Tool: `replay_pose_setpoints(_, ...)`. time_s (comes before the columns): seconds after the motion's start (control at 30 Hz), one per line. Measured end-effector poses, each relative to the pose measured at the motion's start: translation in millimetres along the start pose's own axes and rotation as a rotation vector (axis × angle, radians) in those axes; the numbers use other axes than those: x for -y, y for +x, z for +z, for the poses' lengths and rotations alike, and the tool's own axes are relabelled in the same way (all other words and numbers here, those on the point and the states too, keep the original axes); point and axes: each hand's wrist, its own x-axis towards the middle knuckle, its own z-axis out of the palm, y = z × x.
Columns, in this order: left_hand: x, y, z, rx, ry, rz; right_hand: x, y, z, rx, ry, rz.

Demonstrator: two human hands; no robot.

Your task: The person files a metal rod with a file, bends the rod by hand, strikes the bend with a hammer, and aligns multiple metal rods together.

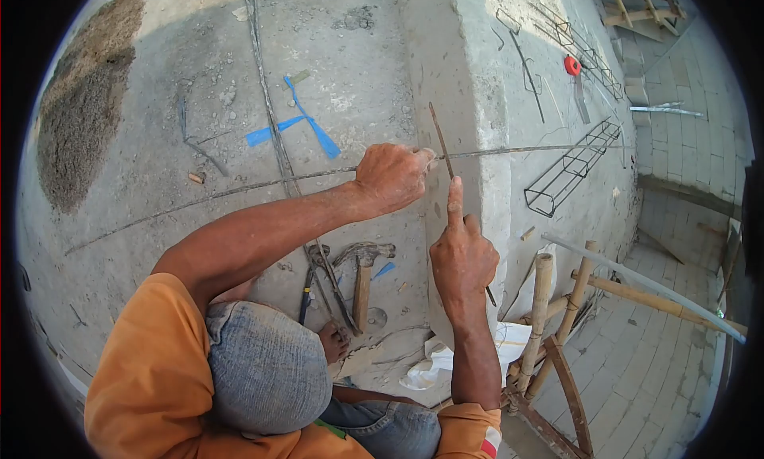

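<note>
My left hand (394, 179) is closed around a long steel rebar rod (541, 149), which runs sideways across the raised concrete ledge (493, 204). In my right hand (464, 260) is a thin, dark metal strip (439, 133), its lower end showing below the palm. The index finger lies stretched along that strip. Just right of my left fingertips the strip crosses the rebar; whether the two touch, I cannot tell. A claw hammer (362, 292) with a wooden handle lies on the floor by my foot. Beside it are pincers (338, 288), partly overlapped by other tools.
Blue plastic strips (318, 133) and long bars (263, 77) lie on the concrete floor. A sand pile (91, 101) is at left. Right of the ledge are rebar cages (573, 169), a red tape measure (572, 65) and bamboo poles (539, 308) rising close to my right arm.
</note>
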Motion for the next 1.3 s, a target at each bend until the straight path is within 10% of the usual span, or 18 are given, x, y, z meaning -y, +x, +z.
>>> replay_pose_setpoints(1.3,-2,-3,5,-0.029,-0.011,0.054,2,13,16,-0.19,-0.03,-0.087)
